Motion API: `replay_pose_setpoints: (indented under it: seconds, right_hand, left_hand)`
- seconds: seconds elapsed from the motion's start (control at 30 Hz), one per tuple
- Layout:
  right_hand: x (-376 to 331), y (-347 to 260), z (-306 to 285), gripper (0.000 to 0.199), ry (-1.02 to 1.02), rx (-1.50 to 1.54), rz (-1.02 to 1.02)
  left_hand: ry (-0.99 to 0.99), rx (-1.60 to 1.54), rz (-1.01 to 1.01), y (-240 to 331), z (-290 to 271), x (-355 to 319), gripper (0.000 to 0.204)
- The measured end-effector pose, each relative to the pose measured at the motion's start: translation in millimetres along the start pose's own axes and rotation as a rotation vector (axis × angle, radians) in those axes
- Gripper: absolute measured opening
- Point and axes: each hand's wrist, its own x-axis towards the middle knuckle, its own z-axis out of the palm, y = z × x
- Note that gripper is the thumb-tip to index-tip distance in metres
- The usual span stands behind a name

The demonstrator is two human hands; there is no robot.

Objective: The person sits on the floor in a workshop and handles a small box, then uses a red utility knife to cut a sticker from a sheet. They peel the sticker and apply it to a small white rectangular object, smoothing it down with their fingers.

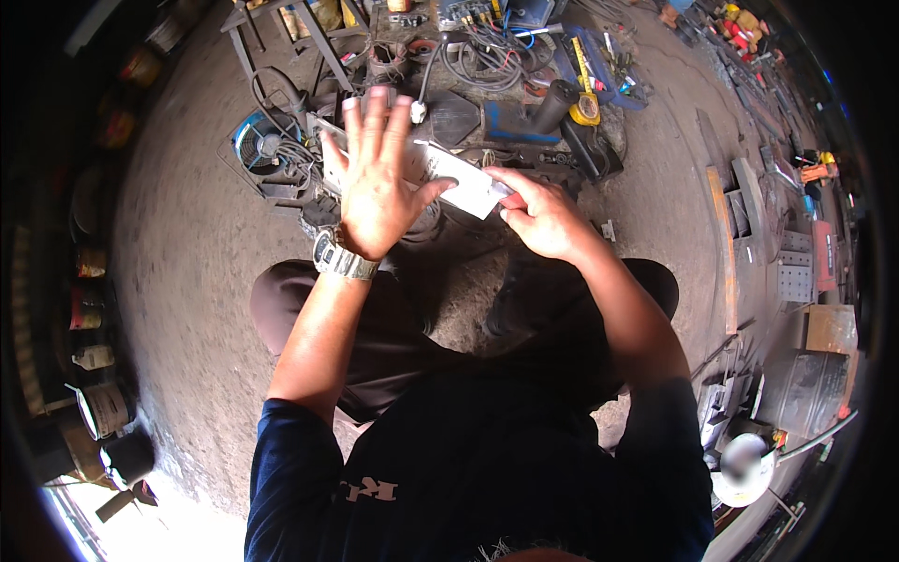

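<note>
In front of my knees lies a bright, pale flat piece [468, 193], long and straight-edged; glare hides whether it is metal or card. My left hand [377, 183] is open, fingers stretched out and pointing away from me, and covers the piece's middle. A silver wristwatch [343, 258] is on that wrist. Closed on the right end of the piece is my right hand [543, 214], thumb and fingers pinching its edge. What supports the piece is mostly hidden beneath the left hand.
A blue fan-like machine [262, 142] stands left of my left hand. Beyond the hands are coiled cables [487, 64], a yellow tape measure [585, 108] and a black angled part [592, 155]. An orange-brown bar [723, 248] lies on the floor at right.
</note>
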Motion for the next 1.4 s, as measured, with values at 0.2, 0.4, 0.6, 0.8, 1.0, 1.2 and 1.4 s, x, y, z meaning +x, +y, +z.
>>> replay_pose_setpoints:
  seconds: [0.2, 0.4, 0.6, 0.8, 1.0, 1.2, 1.4]
  right_hand:
    - [-2, -8, -26, 0.047, -0.025, -0.294, -0.189]
    - [-10, -11, -45, 0.041, -0.091, -0.606, -0.238]
    - [-14, -5, -42, 0.044, -0.098, -0.65, -0.265]
    - [-19, -6, -33, 0.036, -0.271, -0.392, -0.106]
    - [-17, -3, -8, 0.023, -0.274, -0.317, 0.002]
    - [-26, 27, 20, 0.026, 0.012, -0.273, -0.093]
    - [-13, 38, 34, 0.019, 0.369, 0.173, 0.052]
  left_hand:
    - [-0.388, -0.303, 0.38, 12, 5, 21, 0.03]
    - [-0.518, -0.603, 0.161, 23, 20, 27, 0.017]
    - [-0.555, -0.66, 0.095, 31, 29, 18, 0.013]
    - [-0.631, -0.606, 0.177, 34, 23, 15, 0.011]
    - [-0.7, -0.574, 0.264, 31, 31, 13, 0.01]
    - [-0.806, -0.426, 0.245, 42, 29, 18, 0.016]
    - [-0.206, -0.367, 0.392, 96, -13, 8, 0.022]
